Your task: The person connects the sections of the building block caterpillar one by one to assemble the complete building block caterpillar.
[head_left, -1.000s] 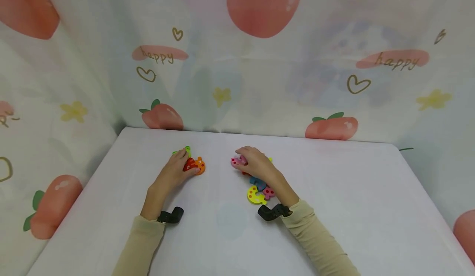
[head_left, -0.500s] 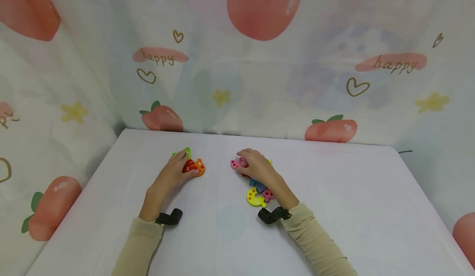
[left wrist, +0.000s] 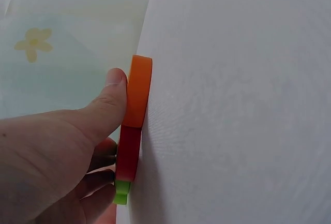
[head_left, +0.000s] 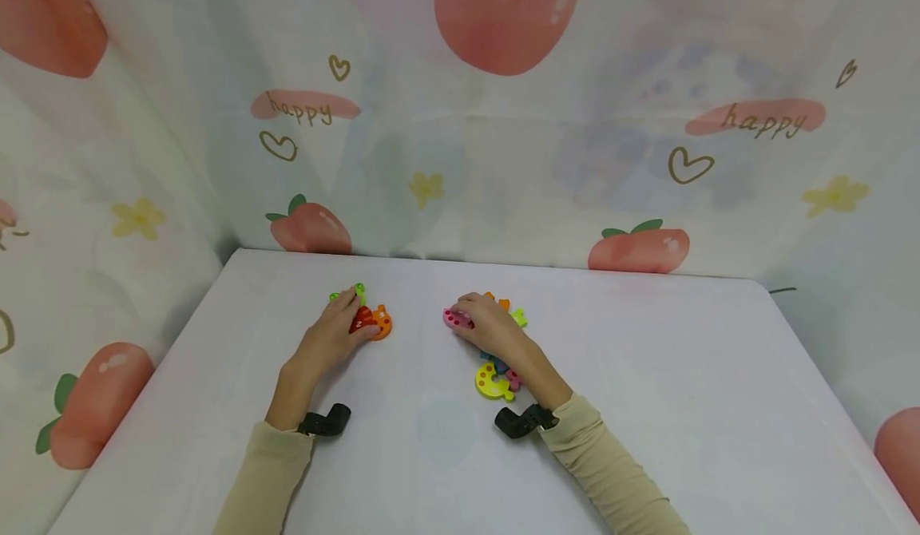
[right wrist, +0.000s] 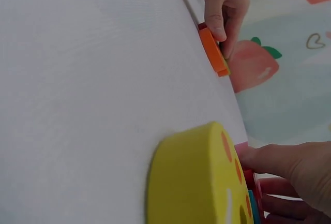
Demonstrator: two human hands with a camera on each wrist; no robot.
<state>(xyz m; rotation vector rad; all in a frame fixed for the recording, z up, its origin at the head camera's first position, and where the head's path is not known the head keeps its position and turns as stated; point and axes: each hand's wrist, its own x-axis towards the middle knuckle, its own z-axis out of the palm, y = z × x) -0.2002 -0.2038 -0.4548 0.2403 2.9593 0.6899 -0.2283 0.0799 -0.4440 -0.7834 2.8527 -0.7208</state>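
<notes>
My left hand rests over a small cluster of toy pieces on the white table. Its thumb touches an orange spotted piece; its fingers lie over a red piece numbered 2 and a green piece. At the right-hand cluster, my right hand pinches a pink spotted piece between thumb and fingers, hiding part of it. Under and beside this hand lie a yellow spotted piece, a blue piece, another pink piece, an orange piece and a lime piece.
A white cloth covers the table, with a gap of bare cloth between the two clusters. A fruit-patterned curtain hangs behind and at the left side. Each wrist wears a black camera mount.
My right fingers have drawn in around the pink piece, and the hand has dipped a little, uncovering the orange and lime pieces behind it. My left hand keeps its place on its cluster.
</notes>
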